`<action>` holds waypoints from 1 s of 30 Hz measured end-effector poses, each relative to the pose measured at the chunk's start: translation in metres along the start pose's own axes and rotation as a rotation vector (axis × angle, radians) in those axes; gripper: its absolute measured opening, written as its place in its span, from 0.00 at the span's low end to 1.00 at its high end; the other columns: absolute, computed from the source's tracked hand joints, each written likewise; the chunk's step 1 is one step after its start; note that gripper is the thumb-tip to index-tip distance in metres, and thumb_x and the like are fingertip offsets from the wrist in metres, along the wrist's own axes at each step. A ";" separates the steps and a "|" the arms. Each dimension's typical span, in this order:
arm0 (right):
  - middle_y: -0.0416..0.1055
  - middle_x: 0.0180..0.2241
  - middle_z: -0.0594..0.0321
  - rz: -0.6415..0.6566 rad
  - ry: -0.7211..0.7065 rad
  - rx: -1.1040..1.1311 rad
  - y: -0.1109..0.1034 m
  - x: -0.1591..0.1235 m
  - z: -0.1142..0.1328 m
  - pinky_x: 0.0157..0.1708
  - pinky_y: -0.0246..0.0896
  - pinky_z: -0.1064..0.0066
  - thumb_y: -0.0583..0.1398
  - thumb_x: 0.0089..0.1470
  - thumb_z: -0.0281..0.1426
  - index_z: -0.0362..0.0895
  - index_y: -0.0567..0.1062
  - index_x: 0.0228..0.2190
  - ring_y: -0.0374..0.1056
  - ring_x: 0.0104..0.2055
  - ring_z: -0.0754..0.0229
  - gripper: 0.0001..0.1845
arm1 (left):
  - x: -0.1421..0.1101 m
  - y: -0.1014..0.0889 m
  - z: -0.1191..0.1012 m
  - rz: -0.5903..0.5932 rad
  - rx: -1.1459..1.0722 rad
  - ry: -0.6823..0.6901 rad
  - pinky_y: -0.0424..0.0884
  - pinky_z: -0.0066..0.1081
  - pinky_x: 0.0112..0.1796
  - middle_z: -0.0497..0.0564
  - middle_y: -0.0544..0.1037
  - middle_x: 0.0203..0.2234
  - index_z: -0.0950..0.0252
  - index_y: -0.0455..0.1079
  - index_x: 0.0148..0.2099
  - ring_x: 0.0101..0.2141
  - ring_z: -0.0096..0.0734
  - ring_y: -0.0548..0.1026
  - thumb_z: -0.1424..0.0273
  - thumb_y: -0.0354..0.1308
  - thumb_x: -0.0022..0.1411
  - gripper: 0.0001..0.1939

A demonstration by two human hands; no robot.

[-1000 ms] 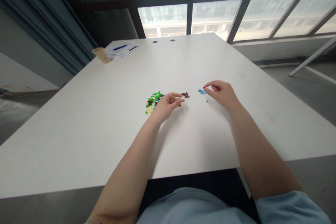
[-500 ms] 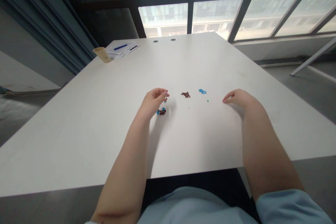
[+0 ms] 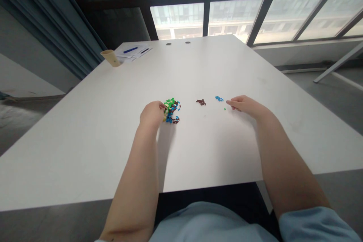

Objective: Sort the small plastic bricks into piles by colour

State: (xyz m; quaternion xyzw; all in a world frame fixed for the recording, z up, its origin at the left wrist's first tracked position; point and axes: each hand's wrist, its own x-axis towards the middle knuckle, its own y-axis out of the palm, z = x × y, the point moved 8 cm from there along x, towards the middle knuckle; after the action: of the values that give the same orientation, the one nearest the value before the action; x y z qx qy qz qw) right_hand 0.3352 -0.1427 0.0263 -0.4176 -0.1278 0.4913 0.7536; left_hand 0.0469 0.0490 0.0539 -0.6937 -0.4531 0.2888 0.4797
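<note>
A mixed pile of small building bricks (image 3: 171, 111) in green, brown, blue and yellow lies left of the table's middle. My left hand (image 3: 151, 114) is at the pile's left edge, fingers closed against it; what they pinch is hidden. Further right lies a small group of brown bricks (image 3: 201, 102), then a group of blue bricks (image 3: 219, 98). My right hand (image 3: 243, 105) hovers just right of the blue group, its fingers drawn together; anything between them is too small to make out. Below the blue group sits a tiny green brick (image 3: 225, 109).
The white table (image 3: 210, 151) carries a beige paper cup (image 3: 110, 58) at its far left edge. Beside the cup are paper sheets (image 3: 133, 53) with a blue pen (image 3: 130, 50). Two dark discs (image 3: 187, 42) are at the far edge, before the windows.
My left hand has moved left from near the brown bricks, uncovering more of the pile. My right hand carried a red brick from the blue group rightward, then came back left; the red brick no longer shows.
</note>
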 end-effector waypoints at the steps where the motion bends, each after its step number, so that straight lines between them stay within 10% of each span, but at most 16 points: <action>1: 0.54 0.15 0.68 0.060 -0.011 -0.002 0.009 0.000 0.004 0.22 0.44 0.72 0.53 0.47 0.51 0.43 0.65 0.17 0.49 0.18 0.67 0.24 | 0.001 0.006 0.002 0.043 0.058 -0.008 0.66 0.34 0.38 0.54 0.77 0.35 0.61 0.74 0.35 0.38 0.40 0.72 0.72 0.52 0.51 0.11; 10: 0.53 0.14 0.69 0.181 -0.028 -0.053 0.032 0.000 0.012 0.21 0.41 0.72 0.54 0.46 0.52 0.43 0.66 0.18 0.47 0.17 0.68 0.24 | 0.015 0.017 -0.005 -0.097 0.102 0.035 0.66 0.35 0.40 0.56 0.74 0.40 0.61 0.73 0.38 0.41 0.41 0.71 0.69 0.47 0.56 0.14; 18: 0.56 0.15 0.68 0.182 -0.042 -0.057 0.033 0.000 0.016 0.21 0.42 0.72 0.54 0.45 0.52 0.43 0.67 0.19 0.49 0.18 0.67 0.24 | 0.010 0.028 -0.006 0.006 0.159 -0.031 0.67 0.37 0.34 0.57 0.75 0.37 0.61 0.72 0.36 0.39 0.46 0.71 0.60 0.52 0.52 0.14; 30: 0.57 0.16 0.68 0.178 -0.043 -0.051 0.033 -0.002 0.020 0.22 0.44 0.72 0.55 0.46 0.49 0.43 0.69 0.20 0.51 0.19 0.67 0.22 | 0.007 0.027 -0.014 -0.027 0.169 -0.007 0.66 0.38 0.35 0.60 0.75 0.37 0.64 0.69 0.37 0.41 0.47 0.70 0.69 0.48 0.55 0.11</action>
State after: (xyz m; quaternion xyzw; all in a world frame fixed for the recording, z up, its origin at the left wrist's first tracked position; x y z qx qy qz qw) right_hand 0.3008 -0.1288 0.0145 -0.4356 -0.1189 0.5618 0.6932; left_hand 0.0709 0.0460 0.0346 -0.6435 -0.4380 0.3222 0.5388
